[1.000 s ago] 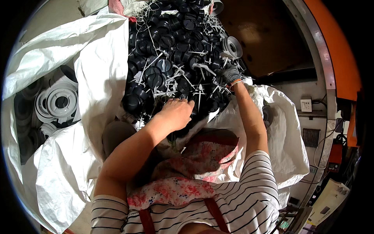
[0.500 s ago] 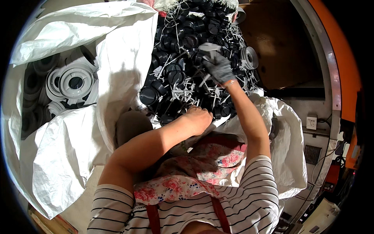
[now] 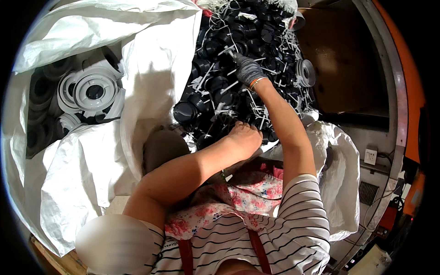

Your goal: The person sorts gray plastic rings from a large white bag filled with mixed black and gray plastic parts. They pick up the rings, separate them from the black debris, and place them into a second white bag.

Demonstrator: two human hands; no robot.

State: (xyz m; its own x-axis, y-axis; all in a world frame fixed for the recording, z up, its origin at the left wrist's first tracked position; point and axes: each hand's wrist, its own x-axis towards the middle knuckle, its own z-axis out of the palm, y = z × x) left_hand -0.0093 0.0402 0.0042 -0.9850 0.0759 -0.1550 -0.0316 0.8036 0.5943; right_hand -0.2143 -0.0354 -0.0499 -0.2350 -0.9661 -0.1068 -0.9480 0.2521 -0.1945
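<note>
- The right hand wears a dark grey knitted glove that covers it to the wrist.
- A thin orange band circles the right wrist just below the glove cuff.
- The left hand is bare, and both forearms are uncovered.
- A short-sleeved top with narrow black and white stripes covers the shoulders.
- A floral apron in pink and white hangs over the front, with dark red straps.

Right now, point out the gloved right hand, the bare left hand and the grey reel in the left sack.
right hand (image 3: 249, 70), head view, back of the grey glove.
left hand (image 3: 244, 137), head view, knuckles.
grey reel (image 3: 95, 90), head view, round face beside its hub.
</note>
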